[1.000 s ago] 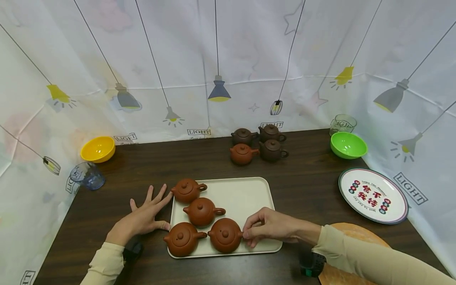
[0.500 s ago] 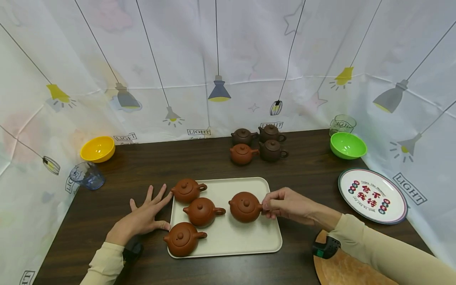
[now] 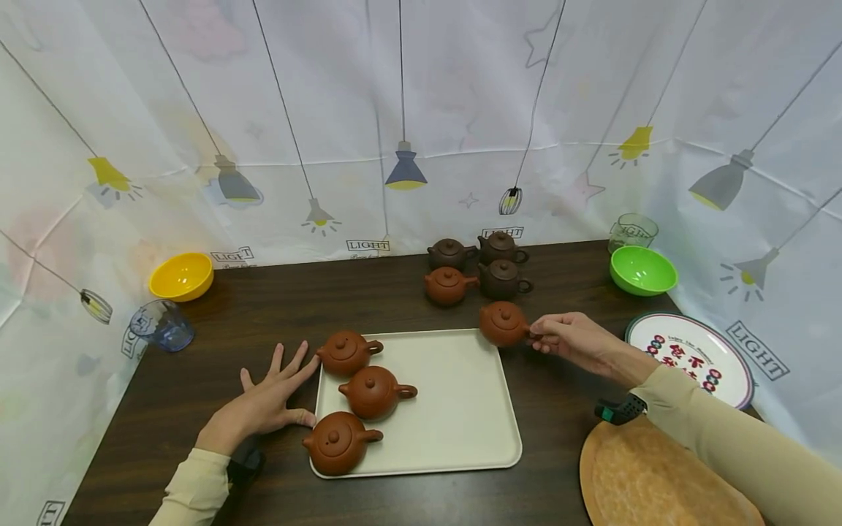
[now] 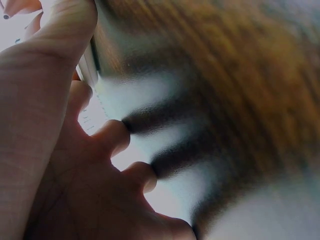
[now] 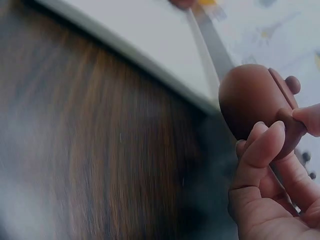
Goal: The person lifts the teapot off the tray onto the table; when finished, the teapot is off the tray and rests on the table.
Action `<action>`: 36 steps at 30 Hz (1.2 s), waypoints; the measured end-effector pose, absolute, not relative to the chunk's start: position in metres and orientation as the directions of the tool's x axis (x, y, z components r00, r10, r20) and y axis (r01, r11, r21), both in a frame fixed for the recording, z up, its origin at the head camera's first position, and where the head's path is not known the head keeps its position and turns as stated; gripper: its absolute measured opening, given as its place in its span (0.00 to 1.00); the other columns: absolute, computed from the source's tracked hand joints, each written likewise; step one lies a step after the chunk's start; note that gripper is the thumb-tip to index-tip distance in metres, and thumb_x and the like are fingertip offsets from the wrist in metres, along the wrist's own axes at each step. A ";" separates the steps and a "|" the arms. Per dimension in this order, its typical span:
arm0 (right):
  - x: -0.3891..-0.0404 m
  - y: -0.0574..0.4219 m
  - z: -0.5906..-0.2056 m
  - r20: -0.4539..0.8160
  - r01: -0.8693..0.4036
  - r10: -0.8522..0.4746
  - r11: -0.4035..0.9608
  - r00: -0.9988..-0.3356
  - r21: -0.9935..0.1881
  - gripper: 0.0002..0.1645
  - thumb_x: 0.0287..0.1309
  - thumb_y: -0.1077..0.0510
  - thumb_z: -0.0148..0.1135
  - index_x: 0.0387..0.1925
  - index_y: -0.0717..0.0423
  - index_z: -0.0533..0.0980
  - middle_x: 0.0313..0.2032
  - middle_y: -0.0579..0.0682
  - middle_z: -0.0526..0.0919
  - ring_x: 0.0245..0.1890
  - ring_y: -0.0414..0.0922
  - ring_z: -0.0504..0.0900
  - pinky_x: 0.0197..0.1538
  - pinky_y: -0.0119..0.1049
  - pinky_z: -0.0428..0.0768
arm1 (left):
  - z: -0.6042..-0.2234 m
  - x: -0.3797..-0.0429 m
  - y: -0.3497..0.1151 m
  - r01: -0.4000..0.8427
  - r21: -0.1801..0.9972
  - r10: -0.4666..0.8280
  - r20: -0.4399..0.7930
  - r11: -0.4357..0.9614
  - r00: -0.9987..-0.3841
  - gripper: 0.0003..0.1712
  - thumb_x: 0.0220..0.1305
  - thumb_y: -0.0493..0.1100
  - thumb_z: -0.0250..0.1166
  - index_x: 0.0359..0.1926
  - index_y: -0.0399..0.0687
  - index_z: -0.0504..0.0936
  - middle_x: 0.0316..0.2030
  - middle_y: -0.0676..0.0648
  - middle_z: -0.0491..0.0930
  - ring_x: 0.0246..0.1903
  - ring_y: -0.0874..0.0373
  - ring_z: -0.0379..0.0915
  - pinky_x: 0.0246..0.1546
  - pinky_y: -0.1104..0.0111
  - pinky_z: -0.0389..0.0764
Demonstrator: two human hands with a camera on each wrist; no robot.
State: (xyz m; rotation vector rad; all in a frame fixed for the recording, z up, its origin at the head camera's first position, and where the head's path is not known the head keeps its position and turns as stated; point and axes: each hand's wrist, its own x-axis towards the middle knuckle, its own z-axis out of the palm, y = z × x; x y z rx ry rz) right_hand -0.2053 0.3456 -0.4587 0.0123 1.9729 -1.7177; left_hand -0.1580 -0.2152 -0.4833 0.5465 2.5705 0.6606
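Note:
My right hand (image 3: 579, 342) pinches the handle of a reddish-brown teapot (image 3: 503, 324), held over the tray's far right corner; the right wrist view shows the same teapot (image 5: 255, 100) in the fingers. On the left, my left hand (image 3: 266, 405) lies spread on the table, thumb and forefinger touching the left edge of the cream tray (image 3: 454, 409). Three reddish-brown teapots stand along the tray's left side: a far one (image 3: 345, 353), a middle one (image 3: 375, 393) and a near one (image 3: 337, 443). Spread fingers of the left hand (image 4: 80, 170) fill much of the left wrist view.
Behind the tray cluster a small reddish teapot (image 3: 447, 286) and three dark brown teapots (image 3: 501, 279). A yellow bowl (image 3: 181, 276) and blue glass (image 3: 161, 325) stand left. To the right are a green bowl (image 3: 643, 270), clear glass (image 3: 633, 231), patterned plate (image 3: 687, 354) and round wooden board (image 3: 651, 475).
My right hand has lifted the teapot from the tray's near side and carried it away and to the right, to the far right corner. The left hand stays put.

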 end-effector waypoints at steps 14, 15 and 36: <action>-0.220 0.365 -0.471 -0.448 0.415 -0.243 0.178 -0.861 -0.893 0.17 0.82 0.55 0.53 0.56 0.61 0.82 0.47 0.47 0.85 0.44 0.37 0.86 0.47 0.28 0.86 | -0.510 -0.165 -0.228 0.303 0.530 0.481 -0.235 0.792 -0.845 0.67 0.52 0.80 0.67 0.87 0.67 0.51 0.89 0.46 0.32 0.84 0.26 0.18 0.58 0.10 0.21; -0.220 0.365 -0.471 -0.452 0.420 -0.238 0.176 -0.860 -0.890 0.17 0.82 0.55 0.53 0.56 0.61 0.82 0.46 0.46 0.86 0.43 0.37 0.86 0.47 0.28 0.87 | -0.511 -0.166 -0.228 0.311 0.537 0.489 -0.227 0.785 -0.842 0.66 0.52 0.80 0.67 0.87 0.67 0.51 0.89 0.46 0.32 0.84 0.26 0.18 0.57 0.10 0.21; -0.214 0.357 -0.443 -0.318 0.217 -0.056 0.617 -0.946 -0.756 0.34 0.74 0.34 0.64 0.51 0.64 0.80 0.32 0.53 0.90 0.29 0.44 0.88 0.30 0.36 0.81 | -0.518 -0.168 -0.232 0.294 0.507 0.462 -0.243 0.810 -0.853 0.67 0.51 0.81 0.68 0.87 0.68 0.52 0.89 0.46 0.34 0.85 0.26 0.20 0.60 0.10 0.23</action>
